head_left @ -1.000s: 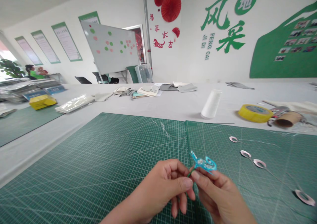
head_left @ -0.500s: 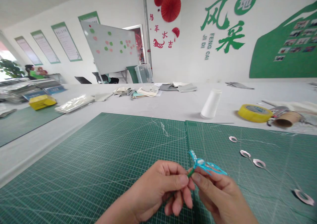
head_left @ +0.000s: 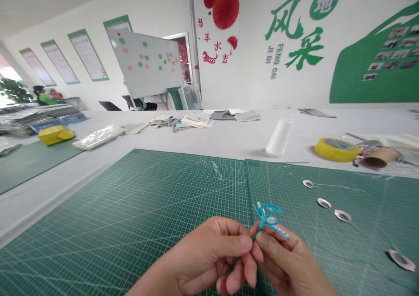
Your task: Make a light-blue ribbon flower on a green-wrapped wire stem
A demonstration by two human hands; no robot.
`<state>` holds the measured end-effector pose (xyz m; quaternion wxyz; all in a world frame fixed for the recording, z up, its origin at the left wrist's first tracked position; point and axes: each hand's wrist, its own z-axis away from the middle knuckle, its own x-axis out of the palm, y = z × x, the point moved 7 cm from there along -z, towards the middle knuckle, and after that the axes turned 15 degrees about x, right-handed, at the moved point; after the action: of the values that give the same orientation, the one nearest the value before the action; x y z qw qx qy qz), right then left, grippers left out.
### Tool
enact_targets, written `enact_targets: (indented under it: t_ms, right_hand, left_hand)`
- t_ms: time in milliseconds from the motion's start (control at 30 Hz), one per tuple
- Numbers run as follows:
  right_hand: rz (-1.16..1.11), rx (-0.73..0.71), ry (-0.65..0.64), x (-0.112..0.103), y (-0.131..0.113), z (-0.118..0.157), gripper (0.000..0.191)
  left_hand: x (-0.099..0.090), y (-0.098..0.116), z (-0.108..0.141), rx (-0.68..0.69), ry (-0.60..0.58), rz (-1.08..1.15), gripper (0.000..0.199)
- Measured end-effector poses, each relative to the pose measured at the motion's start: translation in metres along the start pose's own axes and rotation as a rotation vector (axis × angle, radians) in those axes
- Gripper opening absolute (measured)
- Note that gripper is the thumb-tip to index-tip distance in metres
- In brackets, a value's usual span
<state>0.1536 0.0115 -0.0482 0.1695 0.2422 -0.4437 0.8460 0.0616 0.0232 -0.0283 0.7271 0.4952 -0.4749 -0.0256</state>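
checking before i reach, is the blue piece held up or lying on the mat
The blue piece is held up, its green stem pinched between left hand and right hand, above the cutting mat.

Yellow tape roll (head_left: 337,150), white thread cone (head_left: 279,137)

Glossy, translucent blue plastic on the flower (head_left: 269,217). Matt, smooth plastic on the green mat (head_left: 183,191). Glossy yellow film on the tape roll (head_left: 337,150); matt brown paper on the cardboard core (head_left: 381,157). Fine matt fibre on the white thread cone (head_left: 279,137). Faintly glossy pale loops (head_left: 342,215), material unclear.
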Motion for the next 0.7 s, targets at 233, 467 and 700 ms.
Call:
enact_targets:
  t_ms: [233,467,700]
  right_hand:
    - [0.083,-0.127,0.084,-0.011,-0.002,-0.008,0.020]
    - [0.150,-0.154,0.045,-0.011,-0.003,-0.006,0.017]
    - [0.187,-0.158,0.001,-0.007,-0.006,-0.003,0.016]
  left_hand:
    - [-0.004,0.009,-0.004,0.145,0.130,-0.282,0.016]
    - [-0.005,0.006,-0.003,0.100,0.114,-0.141,0.018]
    - [-0.005,0.004,-0.002,0.038,0.099,-0.055,0.016]
